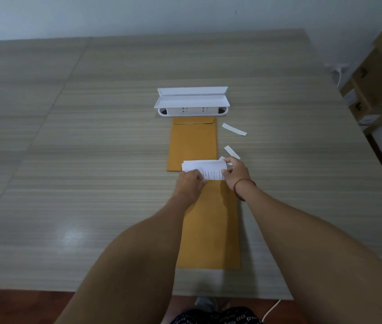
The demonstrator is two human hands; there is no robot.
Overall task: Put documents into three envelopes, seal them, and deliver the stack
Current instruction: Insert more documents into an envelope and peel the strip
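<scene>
Two hands meet over the mouth of the near brown envelope (211, 225), which lies flat on the table (68, 160) and runs back toward us from our fingers. Our left hand (188, 183) has its fingers pinched on the left end of the folded printed paper (205, 169), and our right hand (235, 173), a red thread at its wrist, has its fingers closed on the right end. This paper sticks partly out of the envelope's mouth, its printed lines visible between our two grips. Just beyond our fingers lies a second brown envelope (193, 141), its flap folded down at the far end, its near end partly under the paper. Past that envelope stands a white plastic tray (191, 102). To the right of our right fingers lie white paper strips (233, 129), one near, one farther off.
</scene>
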